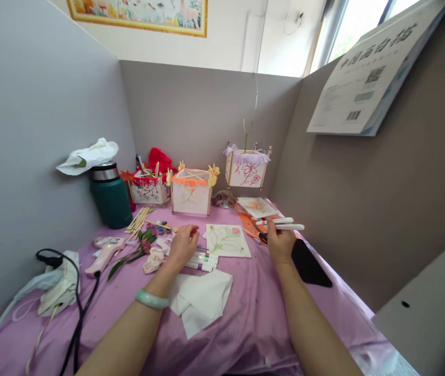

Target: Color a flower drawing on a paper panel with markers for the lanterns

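White markers [292,227] gripped!

My right hand [280,244] clutches them near the orange sheet [242,211]; my left hand [185,244], fingers loosely curled, is beside other markers [202,266], and I can't tell whether it pinches anything. Between both, the painted panel [228,241] lies on the table [255,297].

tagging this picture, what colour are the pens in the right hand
Mostly white; the pens in the right hand show best in the head view.

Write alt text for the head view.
A person's right hand holds white markers above a purple cloth; the left hand is near a white panel with a floral drawing. Decorated boxes and a green bottle are behind.
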`<state>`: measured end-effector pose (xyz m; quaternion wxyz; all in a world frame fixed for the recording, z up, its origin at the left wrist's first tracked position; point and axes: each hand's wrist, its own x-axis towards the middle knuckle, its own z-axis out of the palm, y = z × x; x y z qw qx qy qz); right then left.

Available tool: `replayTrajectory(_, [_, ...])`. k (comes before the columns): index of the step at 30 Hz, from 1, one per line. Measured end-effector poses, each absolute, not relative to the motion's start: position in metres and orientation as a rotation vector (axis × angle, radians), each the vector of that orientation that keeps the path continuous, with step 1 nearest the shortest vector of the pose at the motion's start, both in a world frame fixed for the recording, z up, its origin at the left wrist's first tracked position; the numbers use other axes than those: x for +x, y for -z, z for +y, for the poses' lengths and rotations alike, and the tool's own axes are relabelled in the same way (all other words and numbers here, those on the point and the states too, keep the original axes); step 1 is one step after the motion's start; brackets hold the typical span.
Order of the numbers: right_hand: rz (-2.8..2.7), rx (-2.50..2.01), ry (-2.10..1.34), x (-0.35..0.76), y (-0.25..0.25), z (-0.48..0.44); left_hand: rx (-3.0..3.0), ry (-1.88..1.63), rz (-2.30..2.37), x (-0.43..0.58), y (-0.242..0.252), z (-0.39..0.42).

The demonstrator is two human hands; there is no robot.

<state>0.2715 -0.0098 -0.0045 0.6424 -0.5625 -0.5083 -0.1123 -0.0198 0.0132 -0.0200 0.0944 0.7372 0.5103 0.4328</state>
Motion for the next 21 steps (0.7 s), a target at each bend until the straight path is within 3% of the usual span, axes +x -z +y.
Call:
replayTrajectory(10, [-1.649, -1.746, 0.067, 0.272, 0.039, 0.008, 2.19, -1.125, 1.666, -0.038, 0.018, 0.016])
replayTrajectory(21, [-1.571, -1.664, 0.122, 0.268, 0.036, 0.002, 2.295, -1.048, 1.639, -0.036, 0.02, 0.015])
